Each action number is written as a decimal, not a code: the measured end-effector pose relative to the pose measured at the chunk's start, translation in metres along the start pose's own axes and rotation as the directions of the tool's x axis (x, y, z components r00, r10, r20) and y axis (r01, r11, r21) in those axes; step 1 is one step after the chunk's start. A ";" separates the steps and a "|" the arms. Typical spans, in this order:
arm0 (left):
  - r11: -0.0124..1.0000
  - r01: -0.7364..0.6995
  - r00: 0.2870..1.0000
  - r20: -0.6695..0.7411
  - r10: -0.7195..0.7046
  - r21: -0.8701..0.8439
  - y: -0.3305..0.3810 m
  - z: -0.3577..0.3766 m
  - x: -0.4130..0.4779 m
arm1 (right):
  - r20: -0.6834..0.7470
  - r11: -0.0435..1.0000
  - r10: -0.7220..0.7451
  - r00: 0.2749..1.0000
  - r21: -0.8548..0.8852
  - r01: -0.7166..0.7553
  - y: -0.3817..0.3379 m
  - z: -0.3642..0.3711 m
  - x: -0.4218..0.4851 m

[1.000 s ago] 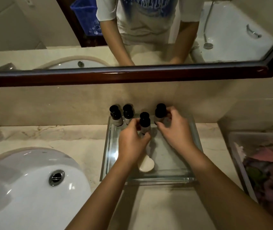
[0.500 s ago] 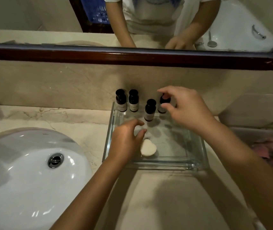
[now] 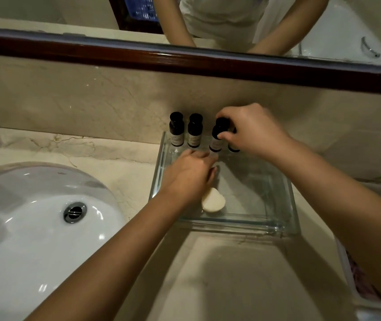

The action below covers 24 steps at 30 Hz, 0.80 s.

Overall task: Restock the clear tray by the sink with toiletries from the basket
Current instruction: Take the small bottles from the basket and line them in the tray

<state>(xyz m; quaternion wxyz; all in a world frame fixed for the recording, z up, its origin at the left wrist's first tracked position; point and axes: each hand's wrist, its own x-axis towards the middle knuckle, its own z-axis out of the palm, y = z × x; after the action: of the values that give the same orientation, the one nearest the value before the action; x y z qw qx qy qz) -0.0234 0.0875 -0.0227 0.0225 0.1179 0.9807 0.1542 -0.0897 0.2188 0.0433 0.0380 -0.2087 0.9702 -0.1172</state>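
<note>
The clear glass tray (image 3: 242, 224) sits on the counter against the wall, right of the sink. Along its back edge stand small dark bottles with black caps: a first bottle (image 3: 176, 129), a second bottle (image 3: 194, 130), a third bottle (image 3: 216, 140) and a fourth bottle (image 3: 233, 148), which is mostly hidden. My right hand (image 3: 252, 130) pinches the third bottle's cap from above. My left hand (image 3: 188, 177) rests inside the tray with loose fingers near that bottle's base, holding nothing. A pale oval soap (image 3: 213, 200) lies in the tray just below my left hand.
A white sink (image 3: 34, 228) with a chrome drain fills the left. The basket (image 3: 356, 286) with pinkish items shows at the right edge, partly behind my right forearm. A dark wooden mirror frame (image 3: 185, 59) runs above the marble backsplash.
My right hand has shifted left from the fourth bottle onto the third bottle's cap. My left hand has let go of the third bottle and settled lower in the tray.
</note>
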 end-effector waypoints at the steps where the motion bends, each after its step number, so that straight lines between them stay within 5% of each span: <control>1: 1.000 0.000 1.000 -0.001 0.000 0.005 0.000 0.000 0.000 | -0.006 1.000 0.007 1.000 0.003 -0.007 0.000 0.001 0.001; 24: 0.998 0.030 0.999 -0.021 -0.029 0.060 0.002 0.003 0.005 | -0.018 1.000 0.009 1.000 0.013 -0.009 -0.005 0.003 0.005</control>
<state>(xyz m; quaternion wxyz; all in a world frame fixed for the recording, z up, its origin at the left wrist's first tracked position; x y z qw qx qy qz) -0.0271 0.0914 -0.0248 0.0114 0.1026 0.9867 0.1253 -0.0916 0.2120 0.0419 0.0310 -0.2030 0.9706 -0.1253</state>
